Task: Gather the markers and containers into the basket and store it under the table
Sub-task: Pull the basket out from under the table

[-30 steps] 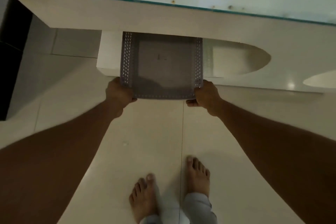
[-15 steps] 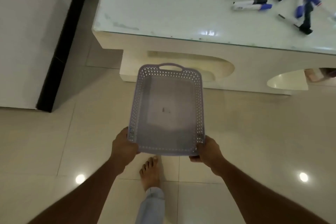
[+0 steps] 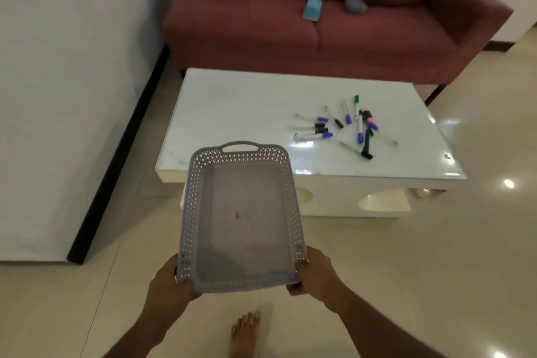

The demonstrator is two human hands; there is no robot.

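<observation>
I hold an empty lilac perforated basket (image 3: 241, 218) in the air in front of the low white table (image 3: 232, 113). My left hand (image 3: 171, 288) grips its near left corner and my right hand (image 3: 315, 276) grips its near right corner. Several markers (image 3: 345, 125) with blue, black, green and pink caps lie scattered on the right half of the glass tabletop. Arched openings (image 3: 380, 202) show in the table's front side.
A dark red sofa (image 3: 290, 23) stands behind the table, with a teal box (image 3: 312, 9) and a grey round object (image 3: 356, 5) on its seat. A white wall panel with a black edge (image 3: 87, 212) runs along the left. My bare foot (image 3: 245, 334) is on the glossy tile floor.
The basket has come out from under the table and risen to in front of it, held by both hands. My view has lifted from the floor to the tabletop and sofa.
</observation>
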